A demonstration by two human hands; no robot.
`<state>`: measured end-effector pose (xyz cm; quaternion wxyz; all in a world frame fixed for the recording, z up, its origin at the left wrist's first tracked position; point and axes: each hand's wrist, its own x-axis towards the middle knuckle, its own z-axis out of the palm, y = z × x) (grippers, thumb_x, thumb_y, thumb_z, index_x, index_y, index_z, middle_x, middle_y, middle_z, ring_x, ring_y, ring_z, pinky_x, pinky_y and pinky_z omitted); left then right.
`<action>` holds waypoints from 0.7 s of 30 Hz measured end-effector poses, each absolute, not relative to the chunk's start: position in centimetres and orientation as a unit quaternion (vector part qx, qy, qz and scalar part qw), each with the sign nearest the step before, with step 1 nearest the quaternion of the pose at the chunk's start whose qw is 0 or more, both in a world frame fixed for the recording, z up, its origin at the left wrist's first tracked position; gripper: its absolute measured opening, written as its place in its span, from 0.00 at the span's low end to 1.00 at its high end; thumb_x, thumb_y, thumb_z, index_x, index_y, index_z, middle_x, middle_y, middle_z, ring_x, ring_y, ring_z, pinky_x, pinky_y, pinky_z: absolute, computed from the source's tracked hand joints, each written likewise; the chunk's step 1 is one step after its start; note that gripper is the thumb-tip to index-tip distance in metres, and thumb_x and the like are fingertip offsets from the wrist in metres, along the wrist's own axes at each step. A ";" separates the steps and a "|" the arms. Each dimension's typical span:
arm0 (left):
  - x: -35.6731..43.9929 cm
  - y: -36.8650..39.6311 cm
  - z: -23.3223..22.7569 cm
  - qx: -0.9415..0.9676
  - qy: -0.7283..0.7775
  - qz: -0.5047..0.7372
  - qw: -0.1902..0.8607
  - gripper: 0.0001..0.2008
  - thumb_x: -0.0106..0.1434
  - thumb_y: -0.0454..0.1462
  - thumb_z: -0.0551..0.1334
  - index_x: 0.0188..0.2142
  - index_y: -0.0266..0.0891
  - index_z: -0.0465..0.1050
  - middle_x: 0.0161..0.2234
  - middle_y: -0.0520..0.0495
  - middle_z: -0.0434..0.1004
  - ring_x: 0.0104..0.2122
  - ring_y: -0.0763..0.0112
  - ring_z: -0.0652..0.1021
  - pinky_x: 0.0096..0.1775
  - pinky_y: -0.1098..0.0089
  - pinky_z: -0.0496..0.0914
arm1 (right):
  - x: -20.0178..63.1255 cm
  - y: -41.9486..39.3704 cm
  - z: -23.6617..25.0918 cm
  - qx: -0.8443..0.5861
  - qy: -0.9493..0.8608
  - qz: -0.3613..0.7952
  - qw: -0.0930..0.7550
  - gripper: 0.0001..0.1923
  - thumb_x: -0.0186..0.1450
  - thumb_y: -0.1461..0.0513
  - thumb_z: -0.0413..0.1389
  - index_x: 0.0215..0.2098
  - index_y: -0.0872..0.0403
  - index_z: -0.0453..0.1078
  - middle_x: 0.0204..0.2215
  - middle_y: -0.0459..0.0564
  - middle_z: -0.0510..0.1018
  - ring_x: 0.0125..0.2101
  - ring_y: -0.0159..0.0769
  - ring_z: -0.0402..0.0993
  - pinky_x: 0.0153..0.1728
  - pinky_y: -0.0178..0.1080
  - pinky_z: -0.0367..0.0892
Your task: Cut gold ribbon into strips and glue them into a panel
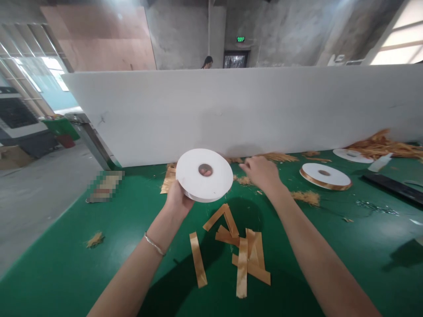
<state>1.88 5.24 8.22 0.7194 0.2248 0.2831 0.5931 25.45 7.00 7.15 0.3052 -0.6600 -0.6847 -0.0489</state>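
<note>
White ribbon spool [204, 174] gripped in left hand [177, 199] fingers, right hand [261, 172] loosely curled, empty, green table [66, 246], white partition [251, 110]

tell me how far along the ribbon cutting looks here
Done: several cut gold ribbon strips lie on the green table. In hand: the left hand holds up a white spool; the right hand reaches past it. Left: another ribbon spool lies flat, still wound.
</note>
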 end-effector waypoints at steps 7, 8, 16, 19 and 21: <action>1.5 5.3 9.1 0.206 0.308 0.606 0.704 0.20 0.60 0.31 0.51 0.51 0.36 0.69 0.41 0.41 0.79 0.46 0.56 0.76 0.48 0.60 0.71 | 29.2 7.3 7.1 -0.666 -0.648 -0.013 0.369 0.13 0.61 0.56 0.52 0.41 0.50 0.74 0.35 0.57 0.74 0.43 0.52 0.67 0.44 0.56 0.59; 1.5 5.3 9.1 0.205 0.305 0.604 0.707 0.20 0.60 0.31 0.51 0.51 0.36 0.69 0.41 0.41 0.79 0.46 0.55 0.76 0.48 0.60 0.71 | 28.4 7.3 7.4 -0.644 -0.649 0.048 0.401 0.16 0.62 0.55 0.51 0.45 0.49 0.72 0.37 0.56 0.74 0.44 0.50 0.68 0.45 0.53 0.60; 0.8 5.4 9.3 0.236 0.256 0.593 0.726 0.19 0.63 0.34 0.49 0.52 0.34 0.68 0.44 0.38 0.77 0.48 0.54 0.75 0.49 0.58 0.70 | 21.7 6.4 7.1 -0.380 -0.606 0.569 0.405 0.28 0.62 0.41 0.44 0.23 0.53 0.68 0.24 0.49 0.72 0.29 0.36 0.70 0.34 0.41 0.67; 0.2 5.8 9.2 0.232 0.251 0.582 0.738 0.20 0.63 0.34 0.49 0.52 0.33 0.67 0.44 0.37 0.77 0.48 0.54 0.75 0.50 0.57 0.69 | 21.7 6.5 6.9 -0.363 -0.590 0.569 0.442 0.25 0.60 0.44 0.52 0.16 0.52 0.59 0.15 0.42 0.60 0.19 0.30 0.60 0.27 0.37 0.64; -0.3 6.1 9.1 0.222 0.256 0.575 0.745 0.20 0.63 0.34 0.49 0.52 0.32 0.67 0.43 0.36 0.77 0.48 0.53 0.75 0.50 0.55 0.68 | 22.3 6.8 7.0 -0.366 -0.575 0.549 0.484 0.24 0.60 0.44 0.51 0.17 0.51 0.56 0.16 0.40 0.57 0.19 0.30 0.59 0.27 0.37 0.64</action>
